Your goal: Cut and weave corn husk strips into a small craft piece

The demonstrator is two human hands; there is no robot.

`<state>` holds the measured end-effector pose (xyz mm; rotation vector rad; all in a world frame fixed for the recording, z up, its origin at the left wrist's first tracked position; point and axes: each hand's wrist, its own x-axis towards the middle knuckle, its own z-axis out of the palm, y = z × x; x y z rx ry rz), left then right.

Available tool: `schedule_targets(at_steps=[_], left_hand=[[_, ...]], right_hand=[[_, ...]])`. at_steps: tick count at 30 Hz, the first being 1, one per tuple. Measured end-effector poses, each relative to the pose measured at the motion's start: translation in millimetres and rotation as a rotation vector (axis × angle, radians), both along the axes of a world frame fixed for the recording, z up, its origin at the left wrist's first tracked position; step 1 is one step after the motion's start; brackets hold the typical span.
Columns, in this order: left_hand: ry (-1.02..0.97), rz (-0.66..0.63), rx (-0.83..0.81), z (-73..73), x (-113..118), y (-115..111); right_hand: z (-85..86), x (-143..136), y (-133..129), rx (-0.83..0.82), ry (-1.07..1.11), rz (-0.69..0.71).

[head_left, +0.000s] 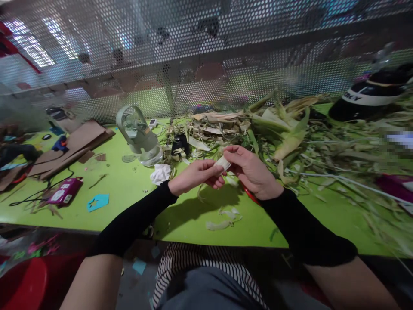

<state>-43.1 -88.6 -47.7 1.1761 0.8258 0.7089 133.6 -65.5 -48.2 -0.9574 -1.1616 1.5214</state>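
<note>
Between my two hands is a small pale piece of corn husk (222,163), held above the green table. My left hand (201,174) pinches it between thumb and fingers from the left. From the right, my right hand (253,170) grips its upper end with the fingertips. Red scissor-like handles (248,192) show partly under my right hand; the rest is hidden. Small husk scraps (221,224) lie on the table below my hands. Behind them is a heap of dry husks (219,122), with a larger green husk (290,133) to its right.
A clear bottle with a handle (138,137) and a crumpled tissue (160,173) stand left of my hands. Further left lie a purple power strip (65,190), cardboard (74,148) and a blue paper (98,202). A perforated metal screen (180,56) borders the table's back. A black cap-like object (358,101) sits right.
</note>
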Motion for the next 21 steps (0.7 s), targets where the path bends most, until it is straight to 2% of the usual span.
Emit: schedule_targets(at_steps=[3, 6, 7, 9, 11, 13, 16, 21], left_hand=[[0.005, 0.009, -0.001, -3.2, 2.5, -1.3], [0.026, 0.053, -0.025, -4.6, 3.9, -2.9], [0.026, 0.074, -0.033, -4.4, 3.4, -3.0], [0.012, 0.127, -0.047, -3.5, 0.8, -1.9], [-0.013, 0.173, -0.048, -3.5, -3.0, 0.5], [-0.042, 0.211, -0.036, -4.6, -6.6, 3.2], [-0.094, 0.261, -0.01, -6.9, -9.7, 5.9], [-0.151, 0.317, 0.032, -7.5, -12.1, 7.5]], right_hand=[[2.9, 8.6, -0.8, -0.043, -0.04, 0.043], [1.7, 30.1, -0.2, 0.014, -0.238, 0.003], [0.1, 40.7, 0.3, 0.064, -0.357, -0.03], [-4.7, 64.2, 0.6, 0.222, -0.754, -0.048], [-10.9, 85.3, -1.3, 0.316, -1.116, 0.027], [-16.4, 98.1, -5.9, 0.391, -1.316, 0.127], [-18.2, 100.1, -14.0, 0.384, -1.435, 0.156], [-3.7, 93.2, -10.2, 0.263, -1.539, 0.186]])
